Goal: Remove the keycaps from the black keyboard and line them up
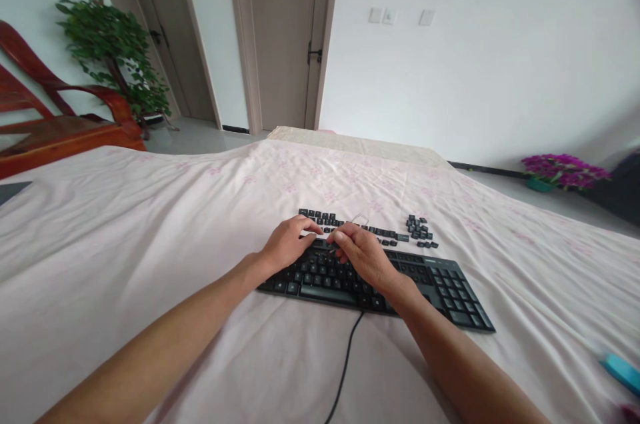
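A black keyboard [320, 292] lies on the pale cloth in front of me, with some of its keycaps off along the upper rows. My right hand [357, 247] is closed over the upper middle of the keyboard, pinching a thin wire keycap puller [361, 217]. One wire loop sticks out above the hand; its other end points down at the keys and is partly hidden by the fingers. My left hand [290, 241] rests at the keyboard's upper left, thumb and forefinger apart, holding nothing visible. Loose black keycaps [393, 233] lie in rows just beyond the keyboard.
More loose keycaps [419, 227] are grouped at the right. A black cable [345, 364] runs toward me over the wrinkled cloth [225, 204]. A blue object [621, 374] sits at the right edge. Beyond are a wooden chair [107, 94], a leafy plant [107, 31] and purple flowers [565, 169].
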